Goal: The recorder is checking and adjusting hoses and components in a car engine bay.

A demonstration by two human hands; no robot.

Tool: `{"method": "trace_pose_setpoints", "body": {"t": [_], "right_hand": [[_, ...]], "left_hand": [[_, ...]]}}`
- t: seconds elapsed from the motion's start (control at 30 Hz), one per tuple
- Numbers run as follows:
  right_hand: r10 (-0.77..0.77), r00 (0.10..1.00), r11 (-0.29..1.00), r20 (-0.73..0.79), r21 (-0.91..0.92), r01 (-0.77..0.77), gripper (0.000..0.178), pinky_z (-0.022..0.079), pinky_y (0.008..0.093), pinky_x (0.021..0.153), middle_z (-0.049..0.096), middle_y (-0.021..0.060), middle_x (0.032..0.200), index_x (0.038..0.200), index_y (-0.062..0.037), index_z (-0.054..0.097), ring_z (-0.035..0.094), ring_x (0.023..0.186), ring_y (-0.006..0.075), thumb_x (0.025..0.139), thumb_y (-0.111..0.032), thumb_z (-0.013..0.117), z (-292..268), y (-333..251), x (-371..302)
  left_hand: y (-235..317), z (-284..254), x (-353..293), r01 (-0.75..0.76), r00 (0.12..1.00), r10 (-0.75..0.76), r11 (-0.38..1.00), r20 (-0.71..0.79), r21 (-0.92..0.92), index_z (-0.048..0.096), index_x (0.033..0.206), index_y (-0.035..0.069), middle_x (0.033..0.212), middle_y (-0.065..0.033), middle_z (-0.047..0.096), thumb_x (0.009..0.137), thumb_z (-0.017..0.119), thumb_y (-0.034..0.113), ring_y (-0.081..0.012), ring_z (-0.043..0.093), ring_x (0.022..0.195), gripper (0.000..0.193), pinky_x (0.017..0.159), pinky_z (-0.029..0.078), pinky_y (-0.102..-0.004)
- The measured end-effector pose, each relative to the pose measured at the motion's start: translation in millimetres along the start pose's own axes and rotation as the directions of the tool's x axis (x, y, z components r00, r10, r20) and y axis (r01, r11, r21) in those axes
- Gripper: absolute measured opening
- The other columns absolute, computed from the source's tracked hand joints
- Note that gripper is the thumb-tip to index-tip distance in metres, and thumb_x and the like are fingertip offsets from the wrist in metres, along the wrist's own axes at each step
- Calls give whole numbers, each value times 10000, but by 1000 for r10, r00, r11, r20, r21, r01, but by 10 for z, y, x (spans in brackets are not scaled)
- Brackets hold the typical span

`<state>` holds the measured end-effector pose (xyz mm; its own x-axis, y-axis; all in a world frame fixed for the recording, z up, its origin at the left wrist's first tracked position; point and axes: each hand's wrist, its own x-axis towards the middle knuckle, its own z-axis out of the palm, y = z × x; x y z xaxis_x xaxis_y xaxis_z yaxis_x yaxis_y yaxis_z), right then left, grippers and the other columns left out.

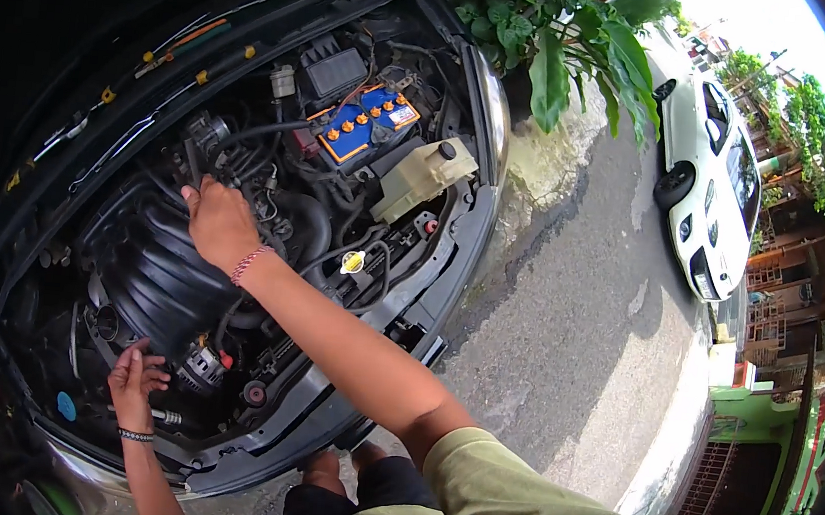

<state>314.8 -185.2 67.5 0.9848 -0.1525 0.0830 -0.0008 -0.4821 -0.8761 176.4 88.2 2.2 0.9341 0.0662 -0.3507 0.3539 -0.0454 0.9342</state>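
Note:
Over the open engine bay, my right hand (220, 224) reaches in to the dark fittings and hoses beside the metal throttle body (208, 129). Its thumb and forefinger are closed at a black part there, while the other fingers are hidden beneath the hand. The ribbed black intake manifold (168, 269) lies just left of that wrist. Lower down, my left hand (134, 385) hovers palm up with the fingers apart and nothing in them. It is near the alternator (203, 367) and the manifold's lower end.
A blue-topped battery (364, 124) with orange caps sits at the far side, near a pale plastic reservoir (427, 181). A yellow cap (352, 262) lies near my right forearm. The car's front edge (480, 224) curves around the bay. A leafy plant (571, 54) and a white car (712, 187) are beyond.

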Motion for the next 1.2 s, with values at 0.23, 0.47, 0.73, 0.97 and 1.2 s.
{"method": "trace_pose_setpoints", "body": {"t": [0.23,0.47,0.73,0.97,1.2], "right_hand": [[137,773,735,619,460,-499,1139,443,296,854,610,115,958,1352,99,463,574,855,177,828,-871,181,-561,62,370],[345,529,700,775,163,-695,360,572,345,822,669,155,957,1244,100,562,672,809,227,969,-132,556,-473,306,918],[551,337,767,763,-305,-565,308,564,296,757,707,170,951,1067,77,638,694,811,203,890,-173,671,-243,-7,1108],[646,372,763,667,-553,-333,251,485,214,579,716,164,875,955,19,653,680,678,144,863,-209,699,-265,-88,1296],[736,76,638,673,-652,-410,268,289,194,382,667,222,837,1118,106,571,364,434,25,909,-63,573,127,-176,1375]], "left_hand": [[-292,-955,-674,-15,981,31,996,-192,89,630,1169,-15,852,-110,710,998,549,185,-137,669,687,276,592,527,-250],[-100,-2010,21,-317,748,660,449,-71,835,630,1194,31,1230,-164,606,884,587,36,-360,495,1253,313,1060,386,-421],[322,-2602,438,-296,790,608,263,80,918,631,1210,24,1290,-146,602,912,587,133,-333,393,1377,320,1099,334,-426],[132,-2852,430,-369,788,614,396,57,841,573,1277,-26,1355,-201,549,948,536,260,-394,352,1398,437,1111,314,-458],[103,-2941,409,-326,843,527,348,104,879,577,1273,-38,1458,-233,437,947,539,307,-355,439,1348,476,1107,324,-429]]}}
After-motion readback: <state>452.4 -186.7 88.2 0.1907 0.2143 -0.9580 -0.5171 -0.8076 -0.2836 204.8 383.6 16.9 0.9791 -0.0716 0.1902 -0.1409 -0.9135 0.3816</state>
